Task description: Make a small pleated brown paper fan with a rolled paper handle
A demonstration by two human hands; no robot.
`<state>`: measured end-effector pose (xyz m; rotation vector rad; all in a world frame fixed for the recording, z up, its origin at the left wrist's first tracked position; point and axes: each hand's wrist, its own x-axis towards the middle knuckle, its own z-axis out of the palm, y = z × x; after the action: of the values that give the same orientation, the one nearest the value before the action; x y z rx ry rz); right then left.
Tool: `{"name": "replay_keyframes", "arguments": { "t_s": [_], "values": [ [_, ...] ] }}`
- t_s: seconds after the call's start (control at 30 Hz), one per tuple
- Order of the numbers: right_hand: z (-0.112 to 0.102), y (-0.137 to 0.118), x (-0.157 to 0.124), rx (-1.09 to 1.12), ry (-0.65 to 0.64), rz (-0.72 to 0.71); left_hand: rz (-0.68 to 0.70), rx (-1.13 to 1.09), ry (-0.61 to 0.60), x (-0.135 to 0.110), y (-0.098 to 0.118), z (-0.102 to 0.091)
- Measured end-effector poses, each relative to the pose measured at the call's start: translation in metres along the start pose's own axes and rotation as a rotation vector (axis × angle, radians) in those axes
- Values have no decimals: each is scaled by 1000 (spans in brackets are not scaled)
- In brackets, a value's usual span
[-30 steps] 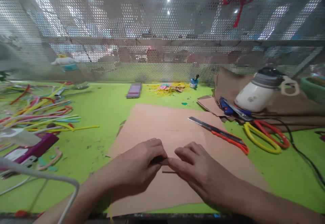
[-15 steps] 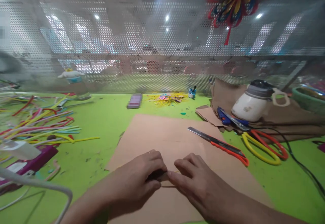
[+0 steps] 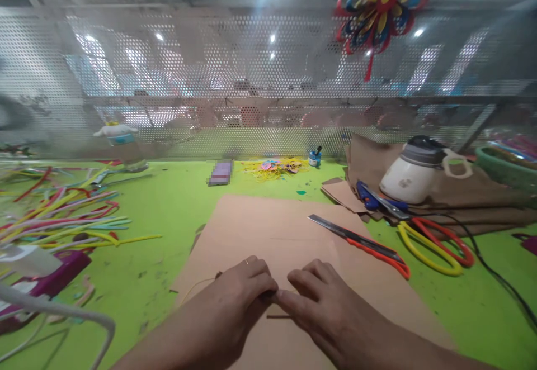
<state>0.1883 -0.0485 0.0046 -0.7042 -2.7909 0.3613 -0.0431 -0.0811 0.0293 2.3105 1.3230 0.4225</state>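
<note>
My left hand (image 3: 241, 292) and my right hand (image 3: 312, 297) meet fingertip to fingertip low in the middle, over a large brown cardboard sheet (image 3: 277, 230). Both pinch a small thin dark piece (image 3: 272, 296) between them; its shape is mostly hidden by the fingers. A thin dark strip (image 3: 277, 317) lies on the cardboard just below the fingers. A fine yellow thread (image 3: 195, 286) curls away to the left of my left hand.
A red-handled utility knife (image 3: 361, 240) lies on the cardboard's right edge. Yellow and red scissors (image 3: 434, 238), a blue tool (image 3: 369, 194), a white jug (image 3: 413, 171) and brown paper are at the right. Coloured pipe cleaners (image 3: 67, 213) and a purple stapler (image 3: 50, 278) lie left. A pinwheel (image 3: 380, 4) hangs above.
The view has tilted upward, so my hands and the cardboard sit lower in frame and the pinwheel shows. My fingers stay pinched together on the small piece.
</note>
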Motion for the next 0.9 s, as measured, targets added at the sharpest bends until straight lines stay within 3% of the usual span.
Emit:
{"name": "replay_keyframes", "arguments": {
  "t_s": [0.2,0.57,0.73,0.9],
  "values": [
    [0,-2,0,1,22,-14,-63,7,-35,0,4,0],
    [2,2,-4,49,111,-20,-23,32,-5,2,6,4],
    [2,3,-6,94,103,30,62,116,7,4,7,8],
    [0,3,-6,109,117,36,59,160,-13,2,8,8]
  ]
}}
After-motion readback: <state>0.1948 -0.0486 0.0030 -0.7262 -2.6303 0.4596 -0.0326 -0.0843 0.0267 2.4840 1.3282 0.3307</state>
